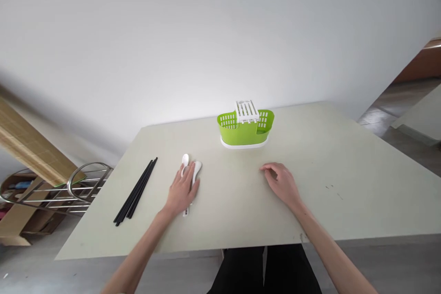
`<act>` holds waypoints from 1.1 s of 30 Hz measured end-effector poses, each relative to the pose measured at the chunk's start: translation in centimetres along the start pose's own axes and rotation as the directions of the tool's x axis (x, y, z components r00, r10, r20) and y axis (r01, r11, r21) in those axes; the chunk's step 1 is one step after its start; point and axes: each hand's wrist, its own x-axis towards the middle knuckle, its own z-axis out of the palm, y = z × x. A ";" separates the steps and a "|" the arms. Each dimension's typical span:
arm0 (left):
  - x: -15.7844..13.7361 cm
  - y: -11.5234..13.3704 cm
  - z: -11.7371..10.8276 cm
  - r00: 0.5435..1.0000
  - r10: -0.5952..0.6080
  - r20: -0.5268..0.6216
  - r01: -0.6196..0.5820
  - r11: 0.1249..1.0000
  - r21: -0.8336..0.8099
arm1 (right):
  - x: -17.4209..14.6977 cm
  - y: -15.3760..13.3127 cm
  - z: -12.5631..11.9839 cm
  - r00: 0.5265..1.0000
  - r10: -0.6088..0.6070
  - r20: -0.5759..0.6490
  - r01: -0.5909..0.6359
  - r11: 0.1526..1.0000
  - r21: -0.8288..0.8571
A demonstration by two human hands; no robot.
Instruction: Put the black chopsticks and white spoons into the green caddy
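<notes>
Resting over at least two white spoons (186, 160), the left grip (182, 193) is held low, with its fingers a little apart. The spoons are partly hidden by it, and it cannot be told if they are pinched or only covered. Their round ends are seen past the fingertips, and a handle end is seen near the wrist. The right grip (283, 183) is kept narrow and bare, curled loosely, with a small gap seen between thumb and finger. It is placed just over or on the bench (310, 138); which one cannot be told.

To the left of the spoons, some thin black chopsticks (138, 190) are laid in a slanted bunch. Farther back, between the two hands, a green basket (244, 137) with holes is set upright on a white base (244, 146). A white slatted rack (247, 111) is fitted across its middle. Behind the bench, a pale wall (206, 32) is seen. Past the left edge, a metal frame (70, 184) and a brown cardboard box (15, 225) are seen.
</notes>
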 end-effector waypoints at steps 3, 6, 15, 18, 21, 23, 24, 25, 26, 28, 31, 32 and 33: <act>1.7 6.4 2.2 0.999 0.055 0.000 -0.055 0.998 -0.008 | 0.4 0.3 -0.5 0.999 0.015 0.036 -0.016 0.999 0.050; 3.9 13.8 4.3 0.991 0.131 0.001 -0.130 0.990 -0.058 | 0.9 2.0 -2.3 0.996 0.042 0.082 -0.051 0.993 0.104; 8.5 27.9 8.3 0.993 0.117 0.013 -0.108 0.951 -0.291 | -0.8 8.3 -9.5 0.956 0.102 -0.276 -0.123 0.991 -0.059; 8.6 29.4 8.1 0.993 0.112 0.019 -0.101 0.942 -0.321 | -0.8 7.6 -9.2 0.969 0.042 -0.244 -0.065 0.994 -0.090; 8.1 28.5 6.5 0.986 0.162 -0.048 -0.169 0.915 -0.367 | -0.6 6.8 -9.0 0.972 0.052 -0.229 -0.074 0.993 -0.089; 7.4 25.6 5.0 0.963 0.218 -0.159 -0.264 0.885 -0.384 | -0.7 6.7 -9.2 0.972 0.069 -0.224 -0.089 0.993 -0.081; 6.9 23.3 4.1 0.949 0.234 -0.213 -0.301 0.876 -0.377 | -0.9 6.7 -9.3 0.973 0.070 -0.220 -0.089 0.993 -0.078; 6.3 20.5 3.2 0.936 0.240 -0.256 -0.322 0.878 -0.354 | -1.0 6.8 -9.4 0.974 0.067 -0.217 -0.086 0.993 -0.077; 5.6 17.2 2.3 0.930 0.235 -0.284 -0.322 0.893 -0.315 | -1.2 7.0 -9.5 0.974 0.062 -0.217 -0.081 0.994 -0.079; 3.9 9.4 0.3 0.935 0.206 -0.287 -0.272 0.939 -0.211 | -1.4 7.3 -9.6 0.975 0.055 -0.215 -0.076 0.993 -0.087; 0.6 -3.0 -3.1 0.967 0.073 -0.245 -0.091 0.994 -0.065 | -1.6 7.6 -9.6 0.977 0.064 -0.203 -0.087 0.991 -0.103; -0.5 -6.7 -4.2 0.972 0.017 -0.233 -0.024 0.999 -0.027 | -1.7 7.7 -9.6 0.978 0.070 -0.198 -0.094 0.989 -0.110; -1.7 -10.0 -5.2 0.980 -0.032 -0.196 0.033 0.999 0.000 | -1.7 7.7 -9.6 0.978 0.076 -0.194 -0.101 0.988 -0.118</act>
